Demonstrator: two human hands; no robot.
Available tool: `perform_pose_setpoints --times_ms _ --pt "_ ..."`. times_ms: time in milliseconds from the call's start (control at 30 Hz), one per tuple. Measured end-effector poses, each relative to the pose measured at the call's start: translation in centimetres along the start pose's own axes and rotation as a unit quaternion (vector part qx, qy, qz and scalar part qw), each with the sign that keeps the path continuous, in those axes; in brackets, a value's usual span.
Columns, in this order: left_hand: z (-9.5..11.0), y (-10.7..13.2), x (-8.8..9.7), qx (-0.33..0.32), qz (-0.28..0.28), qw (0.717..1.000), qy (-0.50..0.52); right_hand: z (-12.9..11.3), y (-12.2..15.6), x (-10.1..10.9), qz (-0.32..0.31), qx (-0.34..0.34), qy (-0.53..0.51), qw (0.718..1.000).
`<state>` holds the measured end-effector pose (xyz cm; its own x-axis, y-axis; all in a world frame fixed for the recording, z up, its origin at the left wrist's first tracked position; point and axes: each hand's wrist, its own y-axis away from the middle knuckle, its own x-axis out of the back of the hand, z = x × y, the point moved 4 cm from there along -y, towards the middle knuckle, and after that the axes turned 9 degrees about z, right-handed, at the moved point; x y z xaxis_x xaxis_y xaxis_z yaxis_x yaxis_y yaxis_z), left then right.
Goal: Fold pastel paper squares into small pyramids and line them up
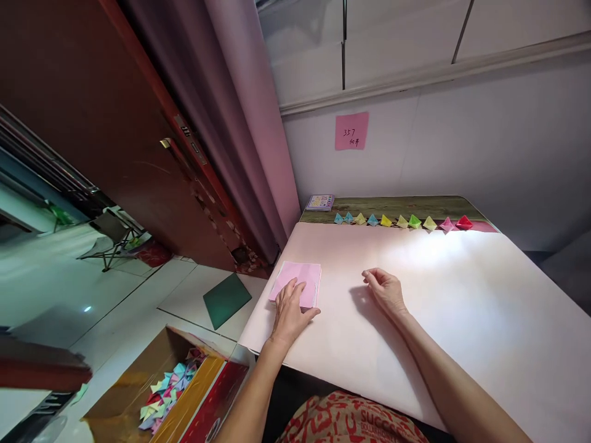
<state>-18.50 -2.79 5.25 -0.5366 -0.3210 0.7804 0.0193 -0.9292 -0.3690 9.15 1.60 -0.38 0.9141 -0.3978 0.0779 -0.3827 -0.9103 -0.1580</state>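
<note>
A small stack of pink square paper lies near the left edge of a table covered by a large pale pink sheet. My left hand rests flat on the stack, fingers stretched over it. To the right of the stack, apart from it, my right hand lies on the sheet with its fingers loosely curled and nothing visible in them.
Several folded paper shapes in blue, yellow, green, pink and red stand in a row along the table's far edge, beside a small paper pack. A cardboard box with several folded pieces sits on the floor at left. A green board lies on the tiles.
</note>
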Motion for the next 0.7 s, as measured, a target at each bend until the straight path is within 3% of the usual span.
perform_pose_setpoints --times_ms 167,300,533,600,700 --pt "-1.1 -0.3 0.0 0.049 -0.007 0.992 0.118 1.5 0.5 0.4 -0.007 -0.050 -0.040 0.998" --pt "-2.0 -1.1 0.7 0.110 -0.022 0.971 0.213 1.1 0.5 0.9 -0.003 -0.062 -0.051 0.997" --pt "-3.5 -2.0 0.5 0.227 0.015 0.938 0.260 0.7 0.7 0.7 -0.028 -0.069 -0.028 0.997" --pt "-3.3 -2.1 0.4 0.227 0.019 0.942 0.248 0.6 0.6 0.8 -0.033 -0.067 -0.025 0.997" --pt "-1.9 -2.1 0.5 0.169 0.021 0.967 0.188 0.5 0.6 0.8 -0.040 -0.055 -0.016 0.998"
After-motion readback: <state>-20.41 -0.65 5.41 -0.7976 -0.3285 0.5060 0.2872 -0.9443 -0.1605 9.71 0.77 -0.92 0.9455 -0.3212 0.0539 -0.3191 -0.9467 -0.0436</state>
